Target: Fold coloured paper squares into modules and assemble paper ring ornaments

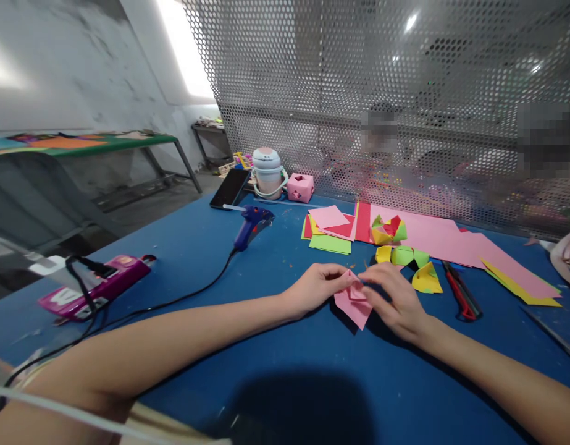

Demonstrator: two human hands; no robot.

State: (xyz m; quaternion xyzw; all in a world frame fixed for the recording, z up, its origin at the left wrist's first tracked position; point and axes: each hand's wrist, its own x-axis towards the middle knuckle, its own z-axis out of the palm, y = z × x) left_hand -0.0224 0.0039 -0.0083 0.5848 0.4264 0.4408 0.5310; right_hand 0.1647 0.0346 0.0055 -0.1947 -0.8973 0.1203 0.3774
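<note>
A partly folded piece of pink paper (354, 309) is held between my two hands, just above the blue table. My left hand (319, 287) pinches its upper left edge between thumb and fingers. On the other side, my right hand (393, 300) grips the paper's right edge with thumb and forefinger. A small folded flap stands up in the middle of the paper, and one corner points down toward me. Just beyond my right hand lie folded yellow and green paper pieces (405, 256) and a red, yellow and green folded form (389, 230).
A blue glue gun (252, 225) trails its cord to a magenta power strip (99, 287) at left. Square paper sheets (330, 244), a pink paper cube (300, 187), a bottle (267, 173) and a phone (230, 188) stand farther back. A red cutter (463, 293) lies right.
</note>
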